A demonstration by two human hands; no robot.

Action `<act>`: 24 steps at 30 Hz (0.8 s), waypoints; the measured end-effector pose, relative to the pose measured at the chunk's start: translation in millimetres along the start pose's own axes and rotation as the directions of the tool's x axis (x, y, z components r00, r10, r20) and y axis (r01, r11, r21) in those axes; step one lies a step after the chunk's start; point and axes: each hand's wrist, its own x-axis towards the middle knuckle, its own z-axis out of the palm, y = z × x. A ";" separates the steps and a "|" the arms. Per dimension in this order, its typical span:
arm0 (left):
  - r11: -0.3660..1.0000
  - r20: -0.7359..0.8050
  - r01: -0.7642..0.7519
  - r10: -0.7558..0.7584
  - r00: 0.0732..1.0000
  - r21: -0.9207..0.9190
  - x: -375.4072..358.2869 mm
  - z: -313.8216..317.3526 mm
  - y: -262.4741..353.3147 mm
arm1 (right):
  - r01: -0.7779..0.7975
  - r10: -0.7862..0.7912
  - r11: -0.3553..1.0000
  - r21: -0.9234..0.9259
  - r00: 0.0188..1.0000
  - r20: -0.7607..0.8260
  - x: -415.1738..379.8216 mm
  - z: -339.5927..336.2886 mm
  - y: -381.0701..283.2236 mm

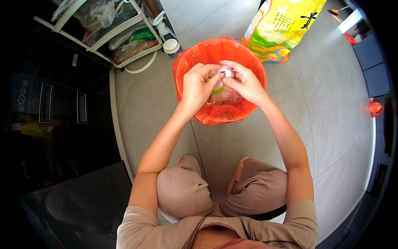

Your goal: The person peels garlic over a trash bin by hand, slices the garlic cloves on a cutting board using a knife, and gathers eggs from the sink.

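Both of my hands meet over a round bin (219, 46) lined with a red plastic bag. Between the fingertips is a small white and purplish garlic bulb (226, 72), mostly covered by fingers. My left hand (200, 85) pinches it from the left, thumb and fingers pressed together. From the other side, my right hand (244, 82) grips it with thumb and fingers curled in. Below the hands, inside the bin, lies crumpled clear plastic (226, 97) with something green and pale pinkish scraps.
A yellow rice bag (284, 27) stands behind the bin to the right. Left of it are a white-lidded jar (171, 46), a spray bottle (163, 28) and a shelf rack (105, 39) with bagged items. Black cabinets (62, 145) line the left; my bent knees (182, 191) are in front.
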 end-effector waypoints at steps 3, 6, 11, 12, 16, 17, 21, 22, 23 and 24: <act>0.998 -0.025 -0.038 0.039 0.999 0.060 -1.3 1.3 -2.2 | 0.069 -0.075 0.971 -0.228 0.997 -0.017 -0.8 2.7 -1.5; 0.988 -0.014 -0.097 0.099 0.995 0.123 -0.8 3.4 -9.2 | 0.081 -0.081 0.939 -0.334 0.997 0.014 -1.4 2.8 -6.7; 0.987 0.000 -0.089 0.090 0.996 0.130 -2.0 5.7 -12.6 | 0.098 -0.103 0.934 -0.344 0.995 0.006 -0.8 8.5 -15.1; 0.988 0.000 -0.086 0.087 0.996 0.130 -2.4 7.3 -14.7 | 0.101 -0.107 0.939 -0.328 0.994 -0.001 -0.8 9.7 -16.3; 0.995 0.002 -0.063 0.063 0.998 0.075 -1.4 10.1 -21.2 | 0.112 -0.093 0.935 -0.336 0.993 0.073 -0.5 6.4 -19.0; 0.998 0.056 0.059 -0.058 0.997 -0.014 -1.4 9.2 -22.1 | 0.114 -0.084 0.935 -0.336 0.991 0.104 0.0 5.0 -20.0; 0.847 0.217 0.383 -0.323 0.921 -0.369 1.7 7.0 -24.7 | 0.112 -0.073 0.968 -0.226 0.982 0.172 0.5 -0.1 -10.3; 0.785 0.233 0.413 -0.342 0.910 -0.462 1.9 7.9 -28.1 | 0.101 -0.077 0.983 -0.154 0.985 0.155 -0.7 1.4 -8.0; 0.722 0.256 0.463 -0.386 0.886 -0.514 0.6 8.4 -31.3 | 0.091 -0.079 0.993 -0.081 0.987 0.137 -3.4 3.4 -6.1; 0.653 0.283 0.509 -0.427 0.859 -0.561 -0.3 6.6 -29.2 | 0.081 -0.080 0.997 -0.008 0.990 0.119 -4.7 5.0 -6.3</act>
